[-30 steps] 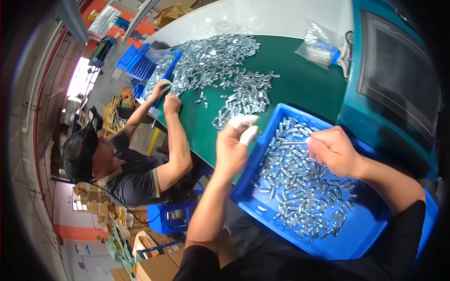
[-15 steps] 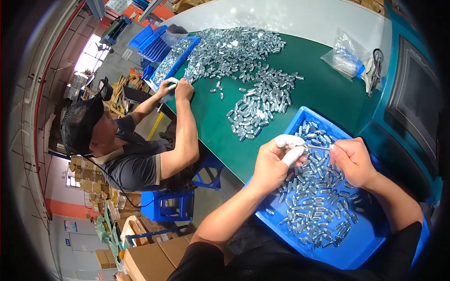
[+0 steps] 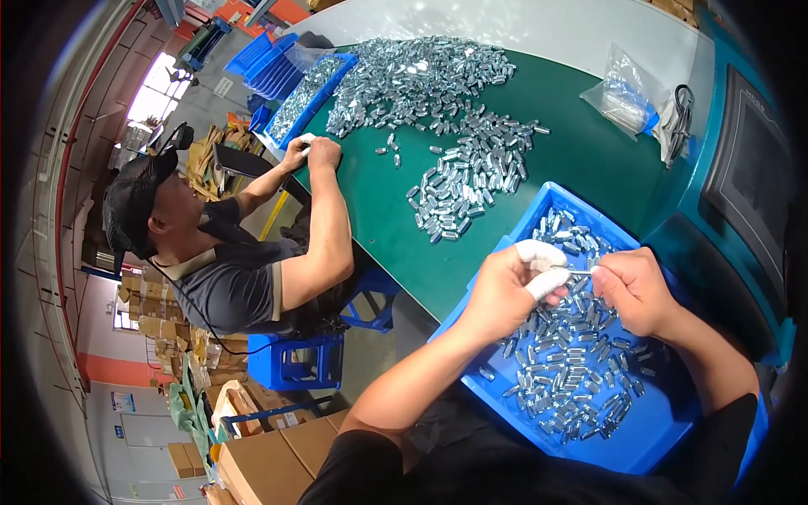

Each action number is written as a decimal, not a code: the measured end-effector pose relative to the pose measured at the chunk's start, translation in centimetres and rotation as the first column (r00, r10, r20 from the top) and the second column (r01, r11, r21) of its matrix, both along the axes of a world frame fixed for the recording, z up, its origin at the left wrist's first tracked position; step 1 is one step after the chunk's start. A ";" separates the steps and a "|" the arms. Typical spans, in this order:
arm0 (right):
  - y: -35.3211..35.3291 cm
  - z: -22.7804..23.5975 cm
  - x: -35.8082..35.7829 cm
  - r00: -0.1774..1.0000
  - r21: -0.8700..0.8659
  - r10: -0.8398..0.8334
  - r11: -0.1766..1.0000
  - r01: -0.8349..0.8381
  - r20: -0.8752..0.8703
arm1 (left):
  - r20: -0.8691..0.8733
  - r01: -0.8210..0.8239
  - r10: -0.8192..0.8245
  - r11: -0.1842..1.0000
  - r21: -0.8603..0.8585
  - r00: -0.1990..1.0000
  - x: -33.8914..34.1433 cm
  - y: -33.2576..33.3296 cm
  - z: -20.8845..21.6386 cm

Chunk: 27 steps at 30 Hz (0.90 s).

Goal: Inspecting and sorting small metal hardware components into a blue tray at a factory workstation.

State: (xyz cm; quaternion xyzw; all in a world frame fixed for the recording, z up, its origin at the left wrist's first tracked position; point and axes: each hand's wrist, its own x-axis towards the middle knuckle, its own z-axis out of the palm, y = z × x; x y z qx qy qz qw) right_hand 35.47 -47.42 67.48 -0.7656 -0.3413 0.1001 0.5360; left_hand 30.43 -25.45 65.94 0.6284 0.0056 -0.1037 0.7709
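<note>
My left hand (image 3: 503, 290), with white covers on its thumb and forefinger, pinches closed above the blue bin (image 3: 551, 198). What sits between those fingertips is mostly hidden; it appears to be one of the small shiny metal pieces (image 3: 581, 358) like those lying in the bin. My right hand (image 3: 635, 290) is closed on a thin metal rod (image 3: 580, 272), whose short visible length runs across to the left fingertips. Both hands are over the far half of the bin, close together.
Heaps of metal pieces (image 3: 412, 80) lie on the green table (image 3: 370, 189). At left a co-worker (image 3: 227, 278) handles something beside another filled blue tray (image 3: 305, 105). A teal machine (image 3: 715, 219) stands at right, near a clear plastic bag (image 3: 623, 93). Cardboard boxes (image 3: 269, 463) are lower left.
Less of the rod shows between my hands now, and the left fingertips are nearer the right ones. The whole view has shifted slightly.
</note>
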 end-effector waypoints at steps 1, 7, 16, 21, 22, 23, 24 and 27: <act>-0.1 0.4 -0.1 1.000 0.005 0.002 1.000 -0.002 0.008 | -0.001 0.000 0.000 1.000 -0.004 1.000 -0.1 0.1 0.1; 0.3 -0.9 -0.4 0.978 0.000 0.002 1.000 -0.002 0.208 | -0.081 0.045 -0.047 0.999 -0.023 0.996 -0.6 0.1 0.2; 0.1 -0.5 -0.9 0.983 -0.017 0.095 0.995 -0.099 -0.157 | 0.021 0.107 -0.112 0.983 0.150 0.994 -1.2 -1.0 0.4; 0.0 -0.8 -1.3 0.640 0.190 0.251 0.968 -0.164 -0.727 | 0.429 0.024 -0.289 0.851 0.525 0.856 -0.9 -0.3 0.8; -0.2 -0.3 -0.9 0.626 0.183 0.259 0.966 -0.185 -0.736 | 0.452 0.000 -0.266 0.862 0.507 0.851 -1.1 -0.6 0.8; -0.2 -0.3 -0.6 0.684 0.152 0.239 0.971 -0.186 -0.689 | 0.437 -0.033 -0.231 0.855 0.517 0.869 -1.2 -0.8 0.9; -0.2 -0.2 -0.5 0.713 0.119 0.208 0.978 -0.173 -0.669 | 0.449 -0.068 -0.226 0.832 0.550 0.865 -1.0 -1.3 1.3; -0.1 0.0 -0.5 0.801 0.059 0.172 0.984 -0.169 -0.574 | 0.496 -0.139 -0.249 0.771 0.621 0.832 -0.8 -1.2 1.5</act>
